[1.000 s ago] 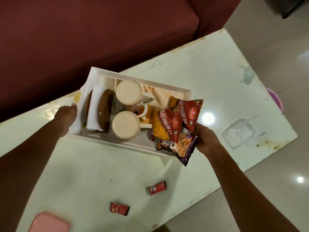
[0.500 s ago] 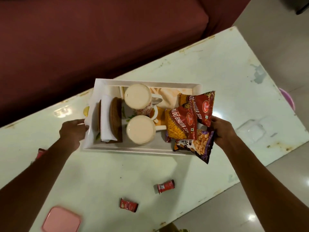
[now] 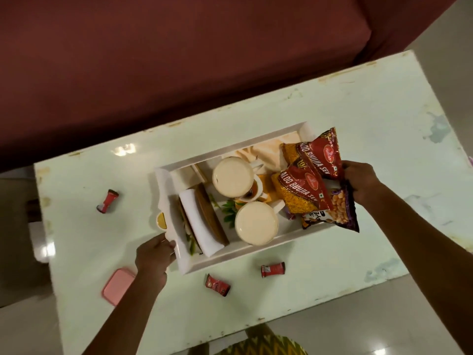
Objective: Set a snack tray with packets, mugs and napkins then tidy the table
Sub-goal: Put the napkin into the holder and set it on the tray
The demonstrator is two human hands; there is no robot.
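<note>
A white tray (image 3: 231, 261) rests on the pale table (image 3: 358, 124). In it stand two cream mugs (image 3: 233, 176) (image 3: 256, 223), a white napkin (image 3: 198, 221) with brown coasters (image 3: 211, 219), and snack packets: two red ones (image 3: 304, 189) (image 3: 321, 155) and a purple one (image 3: 340, 213) overhanging the right end. My left hand (image 3: 153, 254) grips the tray's left end. My right hand (image 3: 361, 181) holds the tray's right end together with the packets.
Three small red sachets (image 3: 107, 201) (image 3: 217, 285) (image 3: 272, 269) lie loose on the table. A pink lid (image 3: 118, 283) sits near the front left edge. A dark red sofa (image 3: 179, 60) runs behind the table. Tiled floor lies to the right.
The tray has swung round on the table, its right end turning away from me. My left hand has closed on the tray's left end. The view has shifted, showing the table's left side.
</note>
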